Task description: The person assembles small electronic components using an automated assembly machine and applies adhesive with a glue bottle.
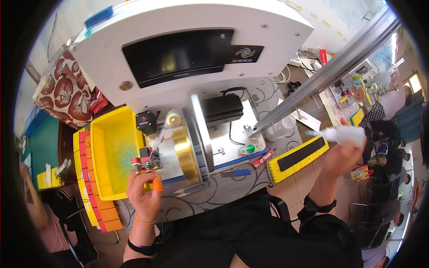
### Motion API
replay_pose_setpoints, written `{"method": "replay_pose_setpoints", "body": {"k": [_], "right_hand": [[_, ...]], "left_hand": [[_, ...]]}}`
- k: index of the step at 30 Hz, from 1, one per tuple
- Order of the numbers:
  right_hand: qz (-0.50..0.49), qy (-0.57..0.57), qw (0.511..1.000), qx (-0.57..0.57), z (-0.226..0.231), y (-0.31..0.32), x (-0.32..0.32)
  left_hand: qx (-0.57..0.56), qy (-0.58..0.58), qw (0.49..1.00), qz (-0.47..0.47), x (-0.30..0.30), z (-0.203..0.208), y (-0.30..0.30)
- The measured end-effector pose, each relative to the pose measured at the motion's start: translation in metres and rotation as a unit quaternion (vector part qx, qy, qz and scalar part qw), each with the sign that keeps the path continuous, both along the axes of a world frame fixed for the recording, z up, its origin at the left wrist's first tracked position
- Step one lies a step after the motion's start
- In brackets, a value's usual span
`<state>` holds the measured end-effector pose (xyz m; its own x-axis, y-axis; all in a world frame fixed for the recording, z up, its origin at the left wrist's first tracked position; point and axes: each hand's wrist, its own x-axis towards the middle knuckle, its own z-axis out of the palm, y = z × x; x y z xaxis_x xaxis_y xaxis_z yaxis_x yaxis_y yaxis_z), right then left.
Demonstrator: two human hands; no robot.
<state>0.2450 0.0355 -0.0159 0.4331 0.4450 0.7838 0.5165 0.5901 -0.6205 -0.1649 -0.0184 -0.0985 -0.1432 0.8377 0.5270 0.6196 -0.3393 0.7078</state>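
My left hand (145,192), an orange finger cot on its thumb, is closed at a small metal fixture with red parts (145,164) on the front left of a machine (192,73). Its fingertips hide part of the fixture. Right of it is a shiny gold wheel (184,156), with a small roller (173,119) above. Out to the right, my right hand (345,158) grips a white squeeze bottle (344,135) held in the air, its thin tip pointing left. The bottle is slightly blurred.
Left of the machine stands a yellow bin (105,158) with greenish bits inside. Tweezers (190,191), a blue-handled tool (241,172), a small red box (263,158) and a yellow tray with a black strip (297,158) lie along the front. A metal post (321,71) slants across the right. Other people sit nearby.
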Motion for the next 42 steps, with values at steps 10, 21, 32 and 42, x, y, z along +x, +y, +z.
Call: {"method": "replay_pose_setpoints", "body": {"k": [10, 21, 32, 42], "right_hand": [[-0.101, -0.301, 0.941, -0.116, -0.026, 0.037, 0.003], [0.305, -0.419, 0.819, -0.247, -0.099, -0.037, -0.118], [0.416, -0.482, 0.751, -0.174, -0.114, -0.031, -0.192], [0.495, -0.294, 0.717, -0.393, -0.105, -0.027, -0.178]], "left_hand": [[0.011, 0.027, 0.999, 0.014, 0.003, 0.001, 0.003], [0.005, 0.036, 0.999, -0.01, -0.006, 0.008, 0.001], [-0.131, -0.001, 0.991, -0.011, -0.016, 0.061, -0.007], [-0.045, -0.002, 0.994, -0.103, -0.009, 0.066, 0.047]]}}
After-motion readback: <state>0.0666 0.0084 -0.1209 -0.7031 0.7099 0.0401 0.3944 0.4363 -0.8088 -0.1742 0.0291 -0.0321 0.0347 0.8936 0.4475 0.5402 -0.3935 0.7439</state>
